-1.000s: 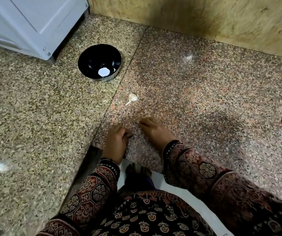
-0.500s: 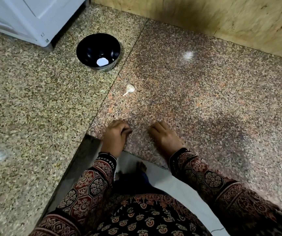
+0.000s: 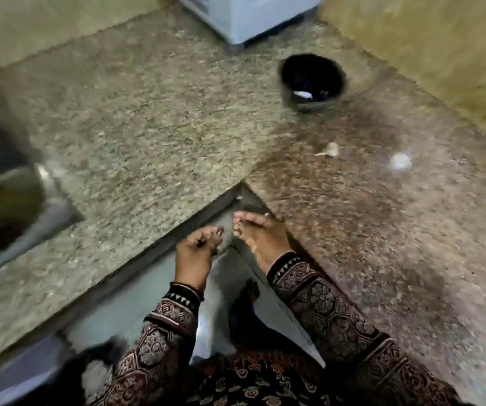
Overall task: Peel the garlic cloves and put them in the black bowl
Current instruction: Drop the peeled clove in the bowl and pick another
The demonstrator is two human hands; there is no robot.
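A black bowl (image 3: 285,83) stands at the back of the speckled stone counter, with something pale (image 3: 303,94) lying in it. One unpeeled garlic clove (image 3: 330,150) lies on the counter in front of the bowl, apart from both hands. My left hand (image 3: 196,247) hovers just off the counter's inner corner with its fingers curled; I see nothing in it, though the frame is blurred. My right hand (image 3: 261,232) lies at the counter's edge beside it, fingers stretched out flat.
A steel sink (image 3: 4,197) is set into the counter at the far left. A white appliance (image 3: 250,16) stands at the back behind the bowl. A tiled wall (image 3: 441,54) closes the right side. The counter (image 3: 154,118) forms an L around me.
The view has swung to the left, bringing the sink into sight. Both hands have slid back from the counter top to its inner corner edge. The clove and bowl stay put.
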